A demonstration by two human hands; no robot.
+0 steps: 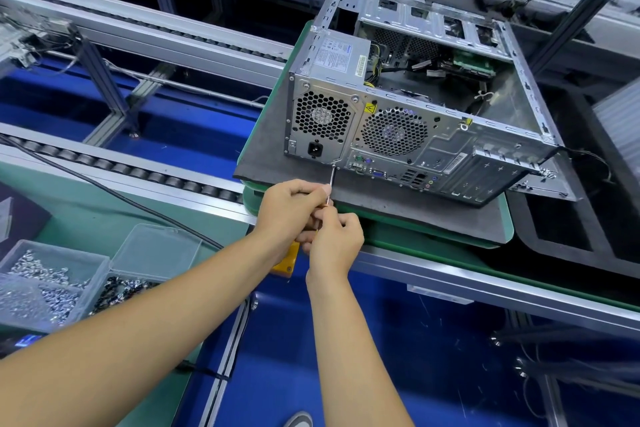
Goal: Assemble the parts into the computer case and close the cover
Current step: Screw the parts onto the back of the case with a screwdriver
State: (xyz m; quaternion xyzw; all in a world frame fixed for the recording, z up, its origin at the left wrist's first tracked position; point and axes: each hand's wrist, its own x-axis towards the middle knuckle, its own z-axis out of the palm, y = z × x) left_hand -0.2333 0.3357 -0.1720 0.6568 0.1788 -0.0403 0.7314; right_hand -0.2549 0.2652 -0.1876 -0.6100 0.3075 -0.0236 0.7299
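A: Where does the computer case sit?

B: On its side on a dark foam mat over a green pallet, cover off, power supply fitted at the rear corner.

A: And the 2 hands?

B: The left hand pinches the screwdriver shaft near the top; the right hand curls around its yellow handle. The tip touches the rear panel's lower edge, below the power socket.

A: Anything nearby?

B: Clear bins of screws at the left.
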